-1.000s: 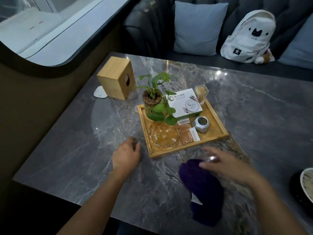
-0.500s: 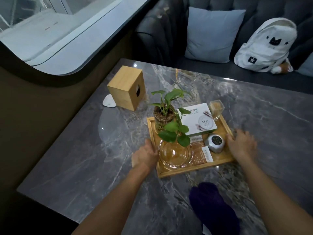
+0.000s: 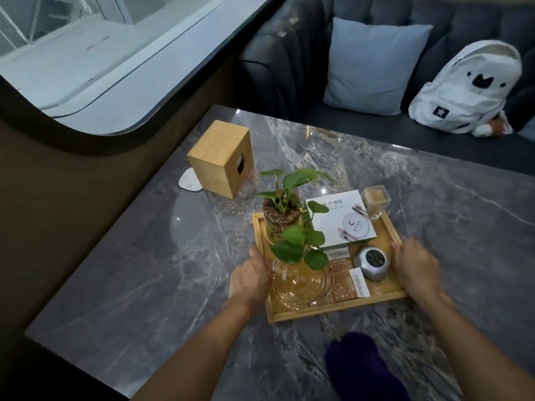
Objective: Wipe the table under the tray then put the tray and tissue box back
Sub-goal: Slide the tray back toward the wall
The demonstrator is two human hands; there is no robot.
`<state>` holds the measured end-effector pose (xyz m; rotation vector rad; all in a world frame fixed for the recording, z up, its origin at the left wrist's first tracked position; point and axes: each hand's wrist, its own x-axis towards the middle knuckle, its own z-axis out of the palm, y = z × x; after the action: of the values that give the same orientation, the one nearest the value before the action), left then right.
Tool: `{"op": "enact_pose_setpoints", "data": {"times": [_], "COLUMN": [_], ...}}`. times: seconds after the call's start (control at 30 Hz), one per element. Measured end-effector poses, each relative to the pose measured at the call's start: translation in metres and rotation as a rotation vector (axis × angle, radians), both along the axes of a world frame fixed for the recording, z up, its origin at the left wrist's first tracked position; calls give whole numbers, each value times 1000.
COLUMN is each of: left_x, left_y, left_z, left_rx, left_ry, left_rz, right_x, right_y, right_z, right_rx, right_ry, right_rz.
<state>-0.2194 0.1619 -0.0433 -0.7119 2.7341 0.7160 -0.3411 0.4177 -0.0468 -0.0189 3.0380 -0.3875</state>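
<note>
A wooden tray (image 3: 318,311) rests on the grey marble table (image 3: 144,285). It carries a potted plant (image 3: 282,209), a glass ashtray (image 3: 301,282), a white box (image 3: 341,218), a small glass cup (image 3: 376,201) and a silver round gadget (image 3: 372,261). My left hand (image 3: 250,276) grips the tray's left rim and my right hand (image 3: 415,264) grips its right rim. The wooden tissue box (image 3: 221,162) stands apart at the far left. A dark purple cloth (image 3: 362,369) lies on the table near me, in neither hand.
A small white flat object (image 3: 189,180) lies left of the tissue box, close to the wall. Behind the table runs a dark sofa with a blue cushion (image 3: 373,65) and a white backpack (image 3: 469,88). A curved window ledge (image 3: 121,82) sits at the upper left.
My right hand left the purple cloth on the table and went to the tray's right rim. My left hand came from the table to the left rim. Both now hold the tray.
</note>
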Motion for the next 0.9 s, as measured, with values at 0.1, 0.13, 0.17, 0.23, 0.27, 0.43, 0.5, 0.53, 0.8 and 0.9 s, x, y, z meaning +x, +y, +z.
{"op": "enact_pose_setpoints", "data": {"times": [0.1, 0.13, 0.17, 0.23, 0.27, 0.43, 0.5, 0.53, 0.8, 0.9], "left_x": [13, 18, 23, 37, 46, 86, 100, 108, 173, 193], "left_y": [-8, -11, -16, -25, -30, -55, -64, -69, -104, -113], "left_z": [2, 3, 4, 4, 6, 18, 21, 23, 22, 21], "left_rx": [3, -8, -17, -33, -39, 25, -11, -33, 54, 57], "left_ry": [23, 29, 39, 59, 72, 106, 71, 58, 54, 65], "left_rz": [10, 14, 15, 5, 13, 217, 276, 278, 631, 685], "right_x": [3, 4, 6, 10, 13, 27, 31, 33, 55, 58], "right_y": [-5, -8, -13, -24, -30, -77, -101, -113, -203, -234], "right_z": [8, 11, 14, 17, 17, 19, 19, 18, 14, 6], "right_rx": [-9, -8, -9, -13, -18, 13, 26, 18, 31, 32], "right_ry": [3, 11, 18, 32, 32, 29, 20, 25, 57, 83], "right_rz": [23, 49, 79, 139, 154, 253, 310, 338, 634, 720]}}
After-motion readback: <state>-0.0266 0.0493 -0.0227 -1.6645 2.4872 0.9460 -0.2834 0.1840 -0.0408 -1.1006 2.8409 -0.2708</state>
